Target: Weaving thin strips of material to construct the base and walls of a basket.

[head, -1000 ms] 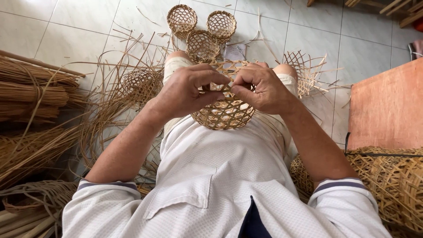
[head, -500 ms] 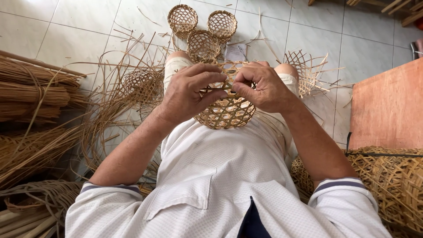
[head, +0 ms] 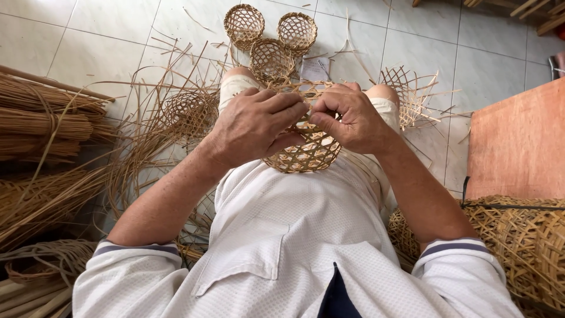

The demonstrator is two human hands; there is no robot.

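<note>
Nearest: large woven basket [head: 524, 247] at the person's right side, bundles of cane strips [head: 41, 126] stacked on the left.

Small open-weave basket [head: 306, 150] sits in the lap, resting against the white shirt, under and between both hands. Its rim faces away, mostly covered by the fingers; its rounded bottom shows below the hands.

Left hand [head: 253, 126]: curled over the rim's left side, fingers stretched across the top toward the right hand, thumb tucked under. Closed on the basket rim.

Right hand [head: 350, 115]: curled over the rim's right side, thumb and forefinger pinched together at the top edge. What they pinch is too small to tell, likely a strip at the rim. Fingertips of both hands nearly touch at the middle.

Versus half a second ago: left fingers have slid further right across the rim, so the gap between the hands has closed. Basket stays in the same lap spot.

Further out: half-woven basket with loose strips [head: 191, 112] left of the knee, flat woven piece [head: 406, 94] right of the knee, orange board [head: 518, 141] on the right.

Farthest: three finished small baskets [head: 271, 35] clustered on the tiled floor [head: 106, 29] past the knees.
</note>
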